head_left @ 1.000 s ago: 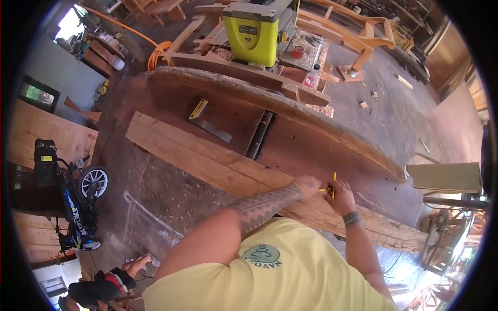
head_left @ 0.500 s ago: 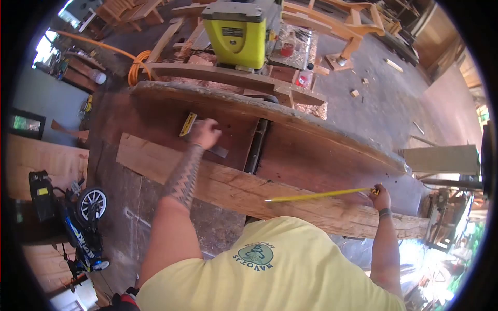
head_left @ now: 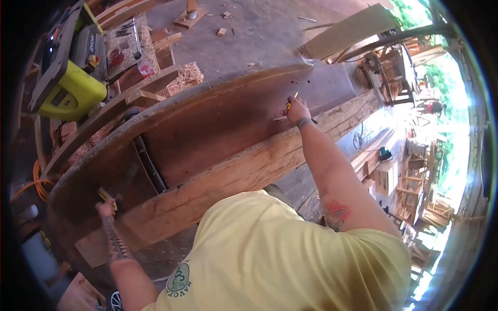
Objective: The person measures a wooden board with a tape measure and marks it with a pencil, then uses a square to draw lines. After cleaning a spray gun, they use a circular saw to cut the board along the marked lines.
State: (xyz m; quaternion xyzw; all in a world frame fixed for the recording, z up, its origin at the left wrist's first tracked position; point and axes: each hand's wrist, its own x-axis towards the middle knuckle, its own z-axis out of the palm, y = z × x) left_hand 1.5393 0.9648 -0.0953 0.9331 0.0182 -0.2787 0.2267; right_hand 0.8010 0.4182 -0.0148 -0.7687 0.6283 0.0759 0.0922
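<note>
At the left end of the wooden surface, my left hand (head_left: 106,208) is closed around a small tool with a yellow body (head_left: 105,195), blurred by motion. A long rough-edged plank (head_left: 228,171) lies along the near side of the dark wooden tabletop (head_left: 207,140). Toward its right end, my right hand (head_left: 298,110) grips a yellow and black tape measure (head_left: 289,105), with only a short bit of yellow blade showing. A thin pale stick (head_left: 279,118) juts out by that hand.
Beyond the tabletop stands a lime-green machine (head_left: 72,92), beside curved wooden pieces (head_left: 98,114) and wood shavings (head_left: 185,78). A coiled orange hose (head_left: 39,181) lies at far left. Boards and a teal power tool (head_left: 385,154) are on the right.
My view has swung to the right. The tape blade, long and stretched over the plank before, is now mostly drawn in. My left hand has reached the yellow tool and closed on it.
</note>
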